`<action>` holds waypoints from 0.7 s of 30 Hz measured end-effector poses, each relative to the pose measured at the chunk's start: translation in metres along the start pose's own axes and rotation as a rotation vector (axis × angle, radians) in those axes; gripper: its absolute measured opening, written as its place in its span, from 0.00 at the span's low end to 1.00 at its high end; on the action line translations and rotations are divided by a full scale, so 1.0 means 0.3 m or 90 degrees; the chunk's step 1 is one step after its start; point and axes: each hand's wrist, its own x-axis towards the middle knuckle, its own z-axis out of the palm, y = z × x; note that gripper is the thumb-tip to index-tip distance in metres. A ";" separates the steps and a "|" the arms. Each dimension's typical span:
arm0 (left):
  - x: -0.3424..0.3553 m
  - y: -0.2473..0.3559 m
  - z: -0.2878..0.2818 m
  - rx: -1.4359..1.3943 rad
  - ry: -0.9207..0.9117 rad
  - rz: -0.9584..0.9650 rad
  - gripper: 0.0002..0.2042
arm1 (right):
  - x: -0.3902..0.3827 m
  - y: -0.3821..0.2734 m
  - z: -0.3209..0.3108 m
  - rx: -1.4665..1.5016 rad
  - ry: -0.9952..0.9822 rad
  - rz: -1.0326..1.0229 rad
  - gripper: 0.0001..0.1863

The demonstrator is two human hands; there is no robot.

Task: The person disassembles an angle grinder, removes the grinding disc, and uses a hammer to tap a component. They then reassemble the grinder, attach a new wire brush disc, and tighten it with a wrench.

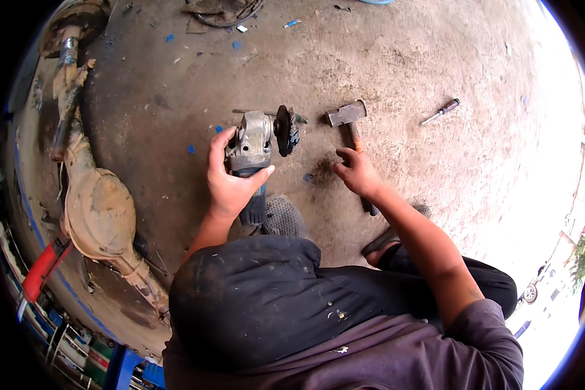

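Dark shirt (364, 348) and black trousers (240, 302) are filling the near edge. Beyond them, the left hand (233, 188) is holding a grinder (250, 148), fingers set wide around it. Its metal head is looking scuffed, its disc (284, 130) ragged. Rightward, the right hand (359, 174) is covering a hammer's (347, 116) handle, fingers curled; whether they are gripping, I cannot tell.

This looks like a vehicle repair workshop. What appears to be a dirt-caked axle housing (101, 211), bulging at its middle, lies along the left of the frame. Small blue scraps (169, 38) litter the stained concrete floor (175, 71) at upper left. An angle grinder (251, 140) and a hammer (348, 115) at centre, plus a screwdriver (441, 112) at upper right, fit such a place. A wheel (530, 293) shows in bright light at lower right.
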 end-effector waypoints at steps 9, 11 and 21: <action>0.035 0.081 0.007 0.115 0.036 0.322 0.48 | -0.001 -0.017 0.018 0.006 -0.031 0.017 0.27; 0.030 0.078 0.010 0.096 0.037 0.335 0.48 | -0.002 -0.008 0.018 0.007 -0.033 0.016 0.28; 0.006 0.066 0.006 -0.050 0.012 0.196 0.50 | -0.014 0.018 0.011 -0.005 -0.037 0.033 0.28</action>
